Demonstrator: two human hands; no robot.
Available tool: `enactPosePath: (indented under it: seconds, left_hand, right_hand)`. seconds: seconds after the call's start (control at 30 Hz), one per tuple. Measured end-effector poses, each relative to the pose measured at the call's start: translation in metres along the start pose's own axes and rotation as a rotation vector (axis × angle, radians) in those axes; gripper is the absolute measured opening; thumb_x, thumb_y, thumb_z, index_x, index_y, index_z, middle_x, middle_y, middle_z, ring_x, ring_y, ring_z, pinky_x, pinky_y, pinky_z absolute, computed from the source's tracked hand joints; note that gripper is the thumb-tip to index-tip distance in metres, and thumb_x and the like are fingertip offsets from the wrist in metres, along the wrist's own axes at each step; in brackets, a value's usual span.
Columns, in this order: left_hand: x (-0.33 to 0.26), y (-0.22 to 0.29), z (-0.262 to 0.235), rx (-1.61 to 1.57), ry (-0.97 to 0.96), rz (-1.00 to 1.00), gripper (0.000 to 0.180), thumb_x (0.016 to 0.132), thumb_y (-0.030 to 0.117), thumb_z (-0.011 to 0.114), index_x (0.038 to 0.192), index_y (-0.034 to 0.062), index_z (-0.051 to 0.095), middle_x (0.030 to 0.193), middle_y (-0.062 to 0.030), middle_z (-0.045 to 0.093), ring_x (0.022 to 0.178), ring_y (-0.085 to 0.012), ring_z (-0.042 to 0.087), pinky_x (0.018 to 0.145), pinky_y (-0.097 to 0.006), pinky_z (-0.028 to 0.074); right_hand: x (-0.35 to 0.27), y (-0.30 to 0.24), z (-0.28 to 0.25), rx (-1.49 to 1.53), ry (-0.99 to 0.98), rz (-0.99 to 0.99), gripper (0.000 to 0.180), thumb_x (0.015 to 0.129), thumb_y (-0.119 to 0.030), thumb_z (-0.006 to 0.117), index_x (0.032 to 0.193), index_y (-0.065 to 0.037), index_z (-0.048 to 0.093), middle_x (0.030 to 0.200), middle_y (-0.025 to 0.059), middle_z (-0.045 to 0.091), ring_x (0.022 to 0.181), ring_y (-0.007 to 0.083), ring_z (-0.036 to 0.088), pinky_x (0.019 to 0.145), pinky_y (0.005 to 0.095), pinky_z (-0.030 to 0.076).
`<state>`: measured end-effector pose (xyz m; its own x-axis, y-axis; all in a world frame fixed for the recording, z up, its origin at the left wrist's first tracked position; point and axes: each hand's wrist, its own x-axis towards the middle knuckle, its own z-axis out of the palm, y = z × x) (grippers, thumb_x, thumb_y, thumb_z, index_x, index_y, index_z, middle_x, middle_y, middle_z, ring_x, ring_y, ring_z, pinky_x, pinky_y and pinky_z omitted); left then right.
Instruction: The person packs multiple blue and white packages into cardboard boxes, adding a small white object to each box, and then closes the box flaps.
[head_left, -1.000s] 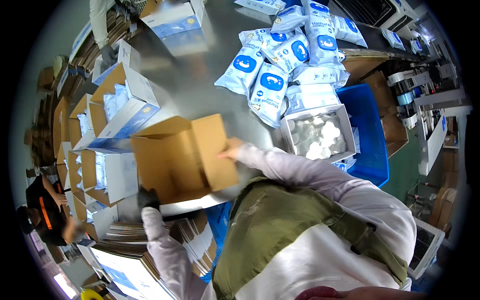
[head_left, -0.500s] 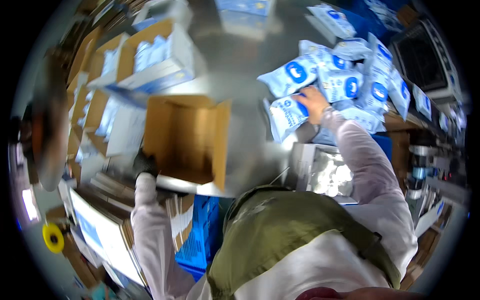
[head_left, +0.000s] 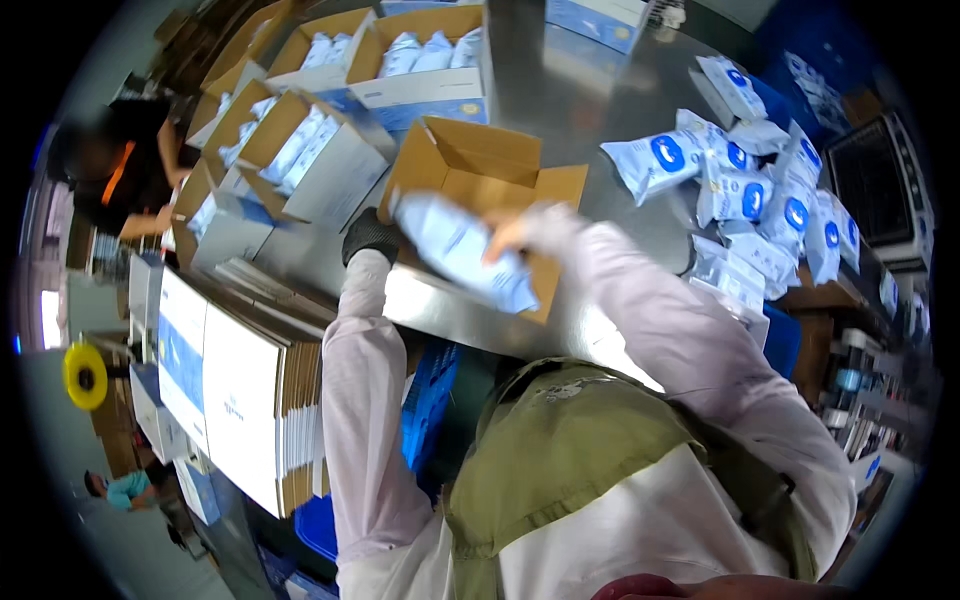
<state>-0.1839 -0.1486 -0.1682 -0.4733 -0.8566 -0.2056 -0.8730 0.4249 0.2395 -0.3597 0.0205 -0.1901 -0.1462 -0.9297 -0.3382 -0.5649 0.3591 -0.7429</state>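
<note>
Hold pouch (head_left: 457, 247) lightly in curled fingers of right hand (head_left: 508, 232); brace carton (head_left: 488, 155) with left hand (head_left: 370, 238) (can't read its grip).

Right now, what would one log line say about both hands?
Left hand: gloved, at left edge of open carton | Right hand: bare, gripping blurred light-blue packet over carton | Right of carton: piled packets
</note>
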Motion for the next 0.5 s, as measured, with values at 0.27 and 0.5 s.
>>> enactPosePath:
  seconds: [0.27, 0.5]
  left_hand:
    - [0.013, -0.061, -0.028, 0.034, 0.012, 0.008, 0.037, 0.071, 0.018, 0.062, 0.106, 0.0062, 0.056, 0.102, -0.0217, 0.058, 0.096, -0.0375, 0.054, 0.080, -0.043, 0.044]
    - [-0.043, 0.071, -0.028, -0.263, 0.389, 0.523, 0.043, 0.081, 0.017, 0.056, 0.119, 0.0002, 0.045, 0.118, -0.0186, 0.050, 0.108, -0.0310, 0.049, 0.091, -0.037, 0.040]
  right_hand:
    - [-0.050, 0.014, -0.079, 0.214, 0.235, -0.515, 0.044, 0.069, -0.001, 0.059, 0.112, -0.006, 0.055, 0.114, 0.0115, 0.056, 0.103, 0.0264, 0.054, 0.089, 0.0333, 0.042]
    - [-0.087, 0.258, -0.178, -0.872, 0.442, 0.150, 0.085, 0.052, -0.009, 0.071, 0.129, -0.020, 0.037, 0.133, 0.0176, 0.032, 0.124, 0.0335, 0.029, 0.100, 0.0536, 0.021]
